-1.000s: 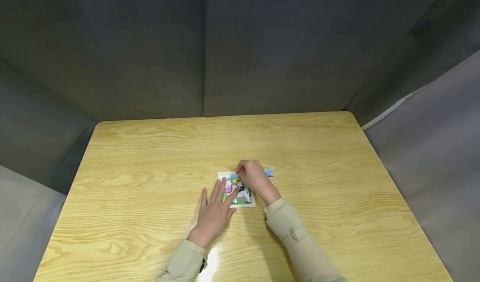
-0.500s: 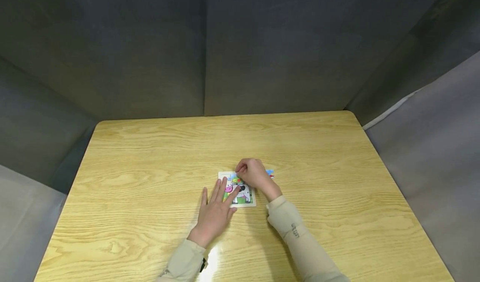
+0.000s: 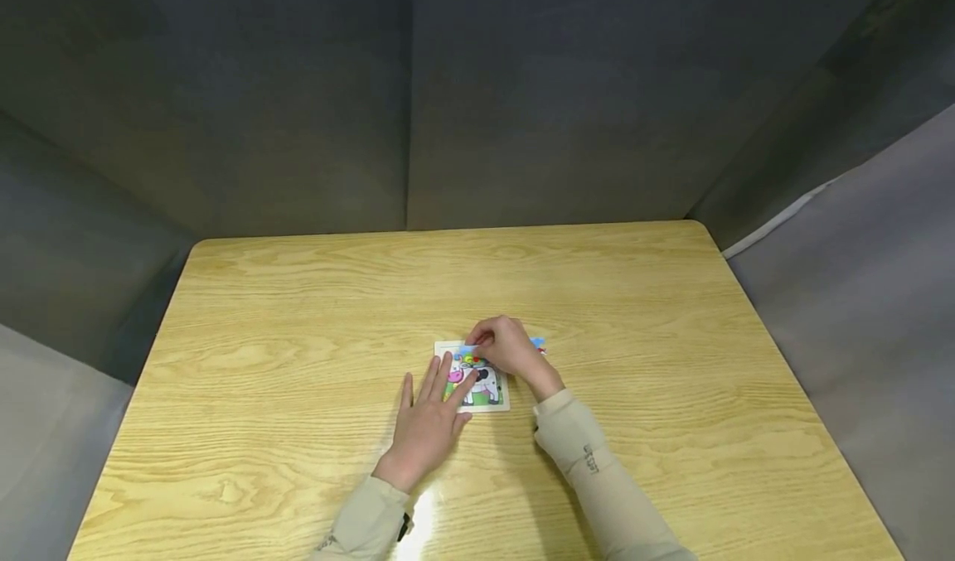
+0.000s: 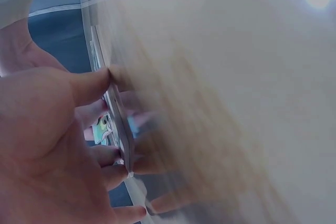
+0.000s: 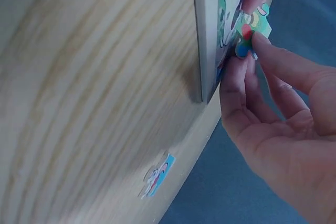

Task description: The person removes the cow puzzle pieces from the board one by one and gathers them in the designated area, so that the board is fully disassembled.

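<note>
A small white-rimmed jigsaw puzzle with a cow picture lies on the table in the head view. My left hand rests over its left part with fingers spread and straight. In the left wrist view the left thumb touches the edge of the puzzle board. At the puzzle's upper edge, my right hand pinches a colourful puzzle piece between thumb and forefinger. Whether that piece lies fully flat is hard to tell. The right hand hides the puzzle's upper right corner.
A loose puzzle piece, blue with some red and white, lies just right of the board, partly behind the right hand. It shows as a separate piece in the right wrist view. Dark curtains stand behind the wooden table.
My right hand has shifted very slightly, its fingertips a little left, with the puzzle piece moving along the upper edge. My left hand has stayed in place.
</note>
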Tool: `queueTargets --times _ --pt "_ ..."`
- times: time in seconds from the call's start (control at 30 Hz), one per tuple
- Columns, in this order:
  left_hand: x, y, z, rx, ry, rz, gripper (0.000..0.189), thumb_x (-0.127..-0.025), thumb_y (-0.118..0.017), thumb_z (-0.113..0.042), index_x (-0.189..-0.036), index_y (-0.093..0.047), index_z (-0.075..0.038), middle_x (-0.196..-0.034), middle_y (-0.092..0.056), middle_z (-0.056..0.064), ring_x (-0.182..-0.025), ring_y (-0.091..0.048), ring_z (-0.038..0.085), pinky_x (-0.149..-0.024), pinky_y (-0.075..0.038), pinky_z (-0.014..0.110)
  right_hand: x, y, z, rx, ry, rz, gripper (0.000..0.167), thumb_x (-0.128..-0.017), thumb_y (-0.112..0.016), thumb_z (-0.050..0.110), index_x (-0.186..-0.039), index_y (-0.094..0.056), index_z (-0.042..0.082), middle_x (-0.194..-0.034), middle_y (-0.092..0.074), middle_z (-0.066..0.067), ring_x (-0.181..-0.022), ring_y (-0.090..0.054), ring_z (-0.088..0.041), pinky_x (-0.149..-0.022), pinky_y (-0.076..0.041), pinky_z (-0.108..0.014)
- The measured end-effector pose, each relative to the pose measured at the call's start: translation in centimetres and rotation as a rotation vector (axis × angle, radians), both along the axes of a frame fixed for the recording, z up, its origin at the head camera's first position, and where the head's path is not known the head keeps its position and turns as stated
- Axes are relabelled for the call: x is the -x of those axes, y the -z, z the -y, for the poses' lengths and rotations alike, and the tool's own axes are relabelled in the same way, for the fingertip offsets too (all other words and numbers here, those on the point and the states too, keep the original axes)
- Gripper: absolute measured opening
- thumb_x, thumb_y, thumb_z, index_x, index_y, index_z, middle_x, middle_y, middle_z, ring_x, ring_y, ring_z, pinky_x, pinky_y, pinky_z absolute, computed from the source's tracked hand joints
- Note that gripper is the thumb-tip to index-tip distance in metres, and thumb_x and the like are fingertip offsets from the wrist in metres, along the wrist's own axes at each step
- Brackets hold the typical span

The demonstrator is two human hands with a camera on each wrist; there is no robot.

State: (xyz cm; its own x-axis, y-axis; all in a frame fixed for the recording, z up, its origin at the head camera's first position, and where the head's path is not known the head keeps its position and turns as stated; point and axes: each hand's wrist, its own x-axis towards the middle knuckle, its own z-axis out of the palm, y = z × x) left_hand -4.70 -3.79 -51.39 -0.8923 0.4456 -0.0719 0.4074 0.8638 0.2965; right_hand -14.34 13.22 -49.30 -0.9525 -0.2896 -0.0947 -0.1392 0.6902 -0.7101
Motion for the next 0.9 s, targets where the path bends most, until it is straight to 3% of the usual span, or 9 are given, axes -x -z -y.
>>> queueTargets --times 0.2,0.47,0.6,0.9 --pt "0.0 0.0 0.1 -0.017 -0.003 0.0 0.055 -0.099 -0.056 -0.035 -0.151 -0.041 -0.023 -0.161 -0.016 0.018 -0.147 -0.015 0.034 -0.111 -0.016 0.065 0.0 0.0 -0.2 0.048 -0.05 -0.015 0.011 -0.08 -0.074 -0.007 -0.088 -0.074 0.001 -0.079 -0.069 -0.006 -0.072 -0.063 -0.014 -0.069 -0.054 -0.025" --pt "0.0 0.0 0.0 -0.038 -0.008 0.004 0.056 -0.099 -0.057 -0.034 -0.152 -0.04 -0.023 -0.161 -0.017 0.018 -0.147 -0.015 0.035 -0.111 -0.016 0.066 0.1 -0.4 -1.3 0.129 -0.033 0.037 0.011 -0.083 -0.071 -0.007 -0.091 -0.074 0.0 -0.082 -0.07 -0.011 -0.074 -0.065 -0.018 -0.07 -0.055 -0.026" --pt "0.0 0.0 0.0 -0.043 -0.01 0.009 0.057 -0.099 -0.056 -0.034 -0.152 -0.039 -0.023 -0.161 -0.016 0.018 -0.148 -0.014 0.035 -0.112 -0.015 0.065 0.2 -0.7 -2.7 0.146 -0.022 0.043 0.01 -0.084 -0.071 -0.006 -0.09 -0.073 0.001 -0.083 -0.069 -0.011 -0.076 -0.064 -0.018 -0.071 -0.054 -0.028" --pt "0.1 0.1 0.0 -0.045 -0.005 0.009 0.058 -0.099 -0.055 -0.034 -0.153 -0.037 -0.024 -0.161 -0.015 0.018 -0.147 -0.015 0.035 -0.112 -0.015 0.065 0.0 -1.5 -7.3 0.113 0.041 0.065 0.007 -0.087 -0.069 -0.002 -0.091 -0.073 0.003 -0.083 -0.068 -0.008 -0.074 -0.062 -0.022 -0.062 -0.051 -0.028"
